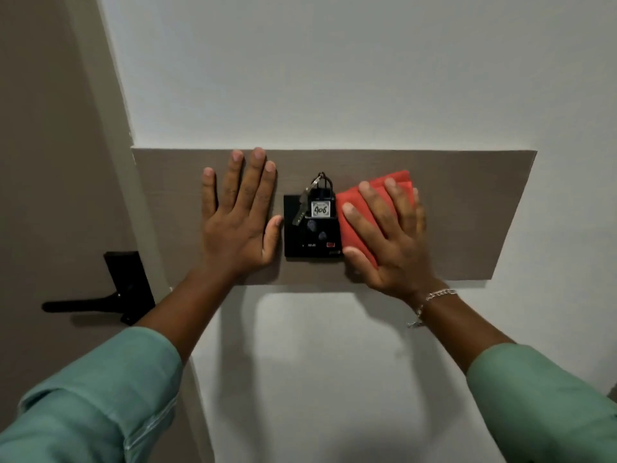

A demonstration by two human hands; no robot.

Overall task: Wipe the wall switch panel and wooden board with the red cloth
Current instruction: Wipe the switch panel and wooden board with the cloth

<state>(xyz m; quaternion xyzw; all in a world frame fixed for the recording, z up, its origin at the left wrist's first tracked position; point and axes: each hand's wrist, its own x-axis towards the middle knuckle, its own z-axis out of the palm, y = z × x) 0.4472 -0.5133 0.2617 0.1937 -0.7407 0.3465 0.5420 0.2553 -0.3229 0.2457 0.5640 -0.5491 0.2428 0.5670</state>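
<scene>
On the white wall (334, 78), at frame centre, our right hand (389, 235) presses the red cloth (354, 215) flat against the wooden board (467, 212), touching the black switch panel (293, 242); our left hand (238, 215) lies open, empty, left of it.

Two hands (238, 218); one red cloth (359, 225); one switch panel (312, 242); one wooden board (467, 212).

A single head-worn wide-angle view faces the white wall (334, 78) squarely from close range, looking over both outstretched forearms.
</scene>
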